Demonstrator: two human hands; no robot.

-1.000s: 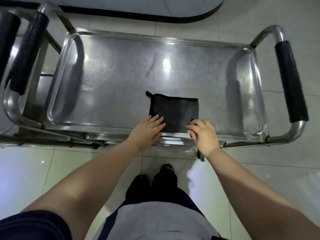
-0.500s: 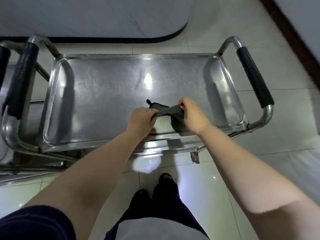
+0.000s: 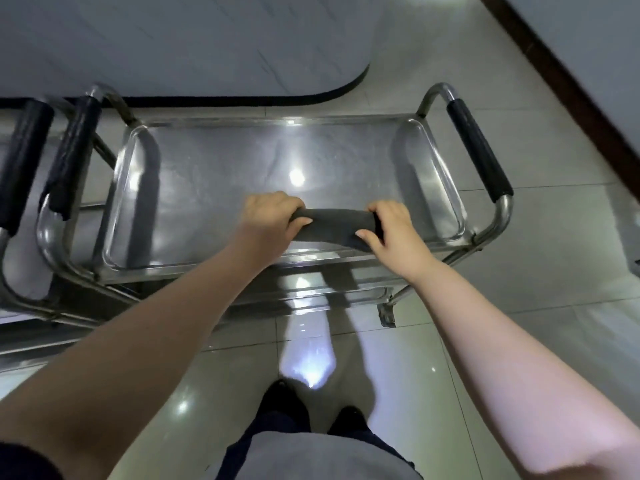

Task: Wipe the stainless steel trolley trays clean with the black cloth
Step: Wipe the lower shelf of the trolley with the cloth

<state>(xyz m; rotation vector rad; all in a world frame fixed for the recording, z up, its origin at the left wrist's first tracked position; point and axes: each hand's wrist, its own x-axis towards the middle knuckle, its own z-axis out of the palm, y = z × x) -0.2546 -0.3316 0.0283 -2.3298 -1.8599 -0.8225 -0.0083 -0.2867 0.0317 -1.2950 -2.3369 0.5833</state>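
The stainless steel trolley's top tray point(image 3: 221, 174) lies in front of me, shiny and bare. The black cloth point(image 3: 334, 228) is stretched between my two hands above the tray's near edge. My left hand point(image 3: 270, 220) grips its left end with curled fingers. My right hand point(image 3: 391, 230) grips its right end, thumb over the fabric. A lower tray point(image 3: 332, 289) shows under the near rim.
Black padded push handles stand at the trolley's right end point(image 3: 479, 150) and left end point(image 3: 71, 157). A second trolley's handle point(image 3: 22, 164) is at the far left. A white counter with a dark base strip point(image 3: 242, 98) lies beyond. My feet point(image 3: 311, 407) stand on glossy floor tiles.
The cloth lay flat on the tray with both hands at its near edge; both hands have since taken hold of it, lifted it and pulled it out wider between them. The view has drawn back.
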